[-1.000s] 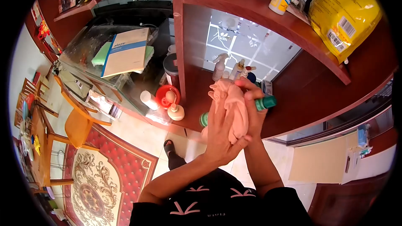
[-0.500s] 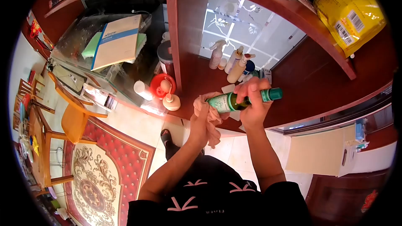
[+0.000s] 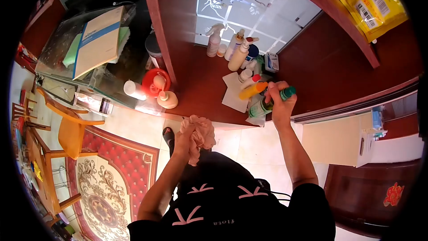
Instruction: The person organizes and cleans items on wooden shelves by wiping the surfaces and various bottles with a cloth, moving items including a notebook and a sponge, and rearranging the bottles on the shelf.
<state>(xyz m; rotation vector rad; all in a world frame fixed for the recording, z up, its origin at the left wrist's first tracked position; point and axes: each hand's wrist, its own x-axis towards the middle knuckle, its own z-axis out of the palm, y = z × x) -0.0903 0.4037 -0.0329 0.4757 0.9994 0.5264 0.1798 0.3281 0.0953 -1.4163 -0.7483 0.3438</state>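
My right hand point(image 3: 281, 102) is closed around the neck of a green bottle point(image 3: 259, 109) with a green cap and a pale label. The bottle's base is at the front edge of the dark red counter point(image 3: 200, 87); whether it touches the surface I cannot tell. Just left of it are an orange bottle point(image 3: 253, 90) and a white bottle with a red cap point(image 3: 255, 78). White paper point(image 3: 232, 93) lies beneath this group. Lower left, my left hand point(image 3: 183, 138) grips a crumpled pink cloth point(image 3: 203, 133), away from the bottle.
Behind stand a spray bottle point(image 3: 214, 42), a pump bottle point(image 3: 238, 58) and a small box point(image 3: 271, 62). To the left are a red bowl point(image 3: 151, 76), a white container point(image 3: 133, 90) and a cream dispenser point(image 3: 167, 100). A notebook point(image 3: 99, 40) rests on the glass-topped surface.
The green bottle has moved away from the cloth and down toward the counter's front edge. My left hand has drawn back with the cloth. The camera view has shifted, uncovering the orange bottle.
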